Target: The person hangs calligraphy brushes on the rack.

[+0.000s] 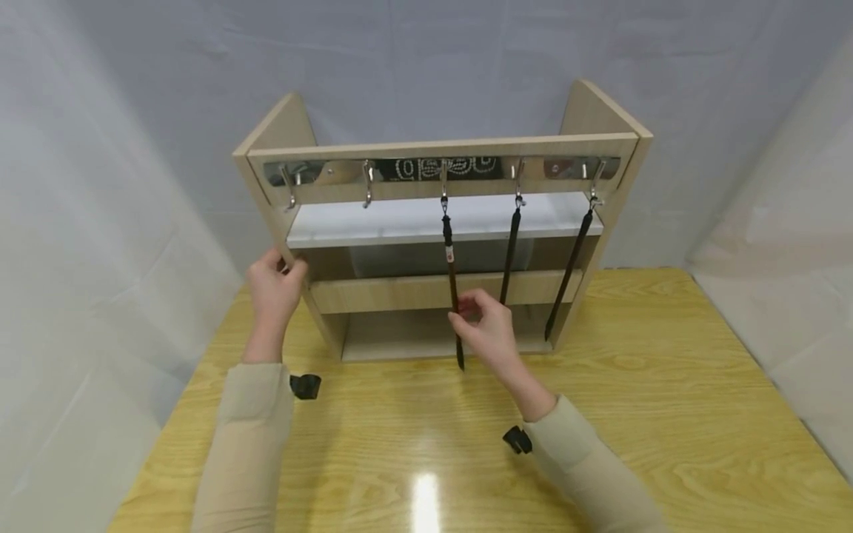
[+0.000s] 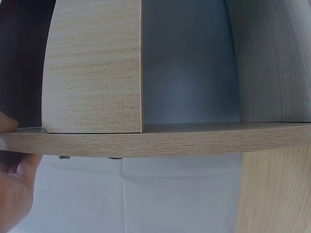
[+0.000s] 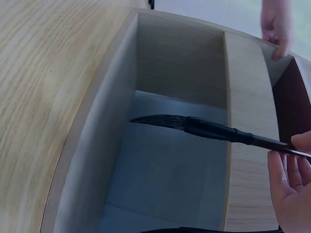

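Note:
A dark calligraphy brush [image 1: 452, 277] hangs by its loop from the middle hook of a metal hook rail [image 1: 346, 172]. My right hand [image 1: 488, 330] pinches its handle low down, and in the right wrist view the black bristles [image 3: 160, 121] taper to a point. Two more brushes, one [image 1: 510, 255] on the fourth hook and another [image 1: 569, 274] on the rightmost, hang beside it. My left hand [image 1: 275, 287] grips the left side panel [image 2: 194, 141] of the wooden shelf unit [image 1: 380, 294], thumb on one face and fingers on the other.
The shelf unit stands on a wood-grain table [image 1: 666, 385], with a white shelf board [image 1: 400, 215] behind the hooks. The two left hooks [image 1: 367, 185] carry nothing. Pale cloth [image 1: 426, 66] hangs behind and at both sides. Black wrist straps [image 1: 305, 386] show near both sleeves.

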`<move>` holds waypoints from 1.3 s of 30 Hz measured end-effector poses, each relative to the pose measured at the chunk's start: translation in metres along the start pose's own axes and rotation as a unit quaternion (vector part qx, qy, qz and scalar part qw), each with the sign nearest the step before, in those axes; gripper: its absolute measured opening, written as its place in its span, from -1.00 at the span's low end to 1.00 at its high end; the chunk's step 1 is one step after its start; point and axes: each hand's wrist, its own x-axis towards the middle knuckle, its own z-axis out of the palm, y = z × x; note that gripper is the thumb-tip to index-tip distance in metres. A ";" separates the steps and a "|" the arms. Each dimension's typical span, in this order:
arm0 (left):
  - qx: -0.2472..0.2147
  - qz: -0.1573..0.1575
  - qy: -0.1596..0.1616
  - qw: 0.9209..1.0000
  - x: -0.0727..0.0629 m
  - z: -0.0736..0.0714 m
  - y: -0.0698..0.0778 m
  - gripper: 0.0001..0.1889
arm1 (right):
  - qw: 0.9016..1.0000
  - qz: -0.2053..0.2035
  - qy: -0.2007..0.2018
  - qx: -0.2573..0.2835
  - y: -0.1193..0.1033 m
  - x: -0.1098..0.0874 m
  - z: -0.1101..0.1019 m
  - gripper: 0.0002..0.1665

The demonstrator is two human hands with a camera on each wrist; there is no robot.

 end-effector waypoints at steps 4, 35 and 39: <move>0.005 0.002 0.004 1.000 0.000 0.000 0.000 -0.83 | 0.999 -0.041 0.017 -0.023 0.005 0.004 0.005 -0.75; -0.001 0.012 0.010 1.000 0.001 0.002 -0.001 -0.84 | 0.989 -0.080 0.073 -0.097 0.015 0.018 0.025 -0.84; 0.005 0.010 0.012 1.000 0.001 0.002 0.000 -0.85 | 0.989 -0.078 0.073 -0.097 0.015 0.018 0.026 -0.85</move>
